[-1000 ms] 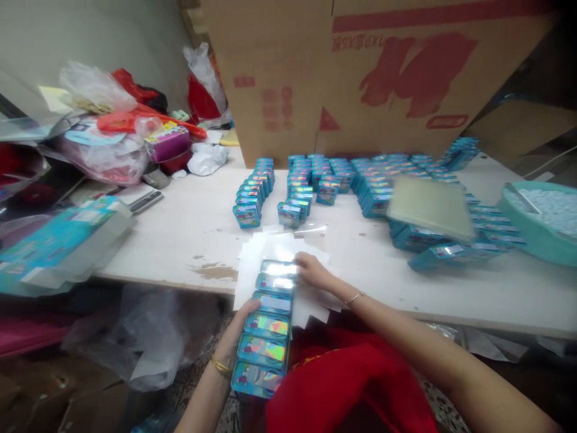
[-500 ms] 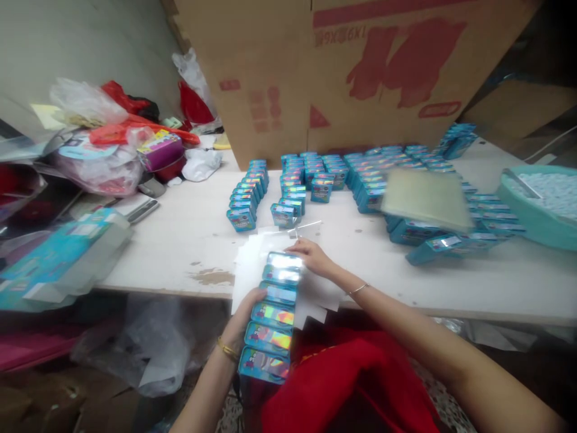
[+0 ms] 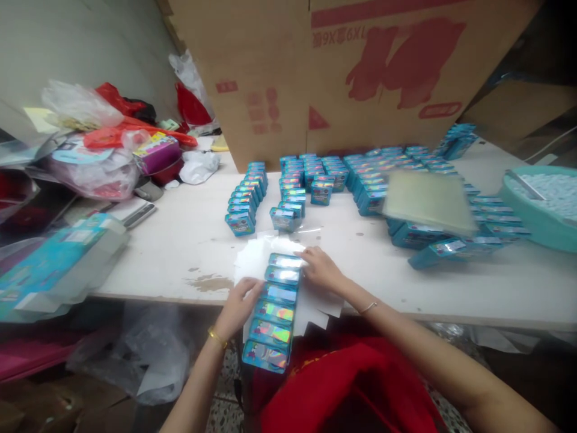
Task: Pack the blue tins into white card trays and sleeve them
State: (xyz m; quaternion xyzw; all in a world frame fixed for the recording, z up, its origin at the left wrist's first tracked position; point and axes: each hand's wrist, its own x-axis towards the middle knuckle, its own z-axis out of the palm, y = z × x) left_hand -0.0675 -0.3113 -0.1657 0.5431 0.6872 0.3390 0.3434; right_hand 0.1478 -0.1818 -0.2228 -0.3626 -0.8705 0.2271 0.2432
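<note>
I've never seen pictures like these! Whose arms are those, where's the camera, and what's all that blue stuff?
There's no robot here. The arms belong to a person wearing a camera on their head, so every picture looks forward and down, as if through their eyes.

The left hand and right hand are at either side of a row of six shiny blue cases. What each finger pinches is too small to tell. White sheets lie under the row's far part.

More blue cases stand on the white table. At the right is a green tub of small pale pieces; a big cardboard box stands behind.
</note>
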